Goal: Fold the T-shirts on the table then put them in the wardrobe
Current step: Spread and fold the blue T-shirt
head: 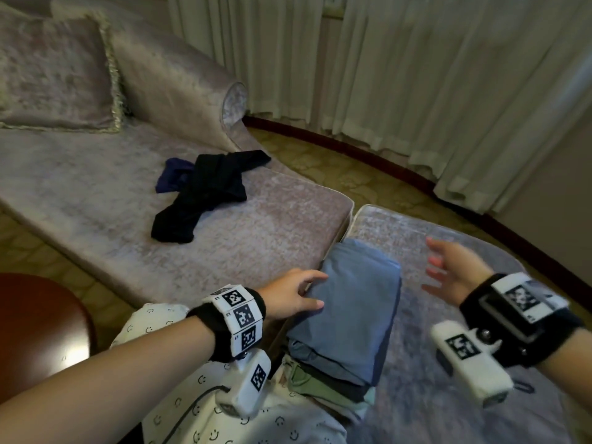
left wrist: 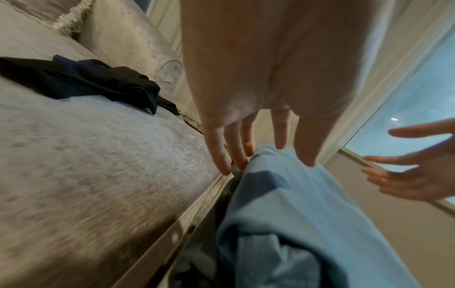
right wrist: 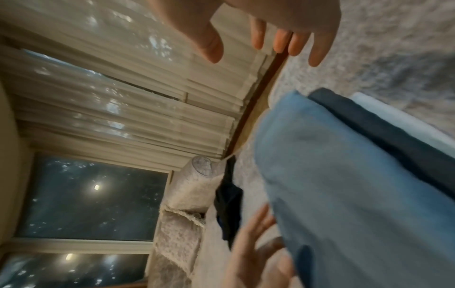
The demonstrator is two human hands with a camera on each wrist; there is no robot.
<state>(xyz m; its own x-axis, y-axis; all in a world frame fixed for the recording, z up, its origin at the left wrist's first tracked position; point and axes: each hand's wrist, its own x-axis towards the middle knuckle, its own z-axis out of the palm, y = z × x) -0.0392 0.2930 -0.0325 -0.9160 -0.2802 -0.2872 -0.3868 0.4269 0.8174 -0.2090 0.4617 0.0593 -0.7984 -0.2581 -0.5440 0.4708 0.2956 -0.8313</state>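
A stack of folded T-shirts sits on a grey velvet ottoman (head: pixel 448 363), at its left edge. The light blue shirt (head: pixel 352 302) lies on top, with dark, green and pale ones (head: pixel 323 389) under it. My left hand (head: pixel 298 294) is at the stack's left side, fingers straight, thumb touching the blue shirt (left wrist: pixel 283 214). My right hand (head: pixel 448 267) hovers open to the right of the stack, fingers spread, touching nothing. Its fingers (right wrist: pixel 293 41) hang above the blue shirt (right wrist: pixel 344 185). An unfolded black garment (head: pixel 205 193) lies on the chaise with a dark blue one (head: pixel 173 174) under it.
The grey velvet chaise (head: pixel 96 200) runs left of the ottoman, with a fringed cushion (head: pixel 54 75) and a bolster arm (head: pixel 179 91). A round dark wooden table (head: pixel 38 322) is at lower left. Cream curtains (head: pixel 416 75) hang behind, over patterned carpet (head: pixel 336 168).
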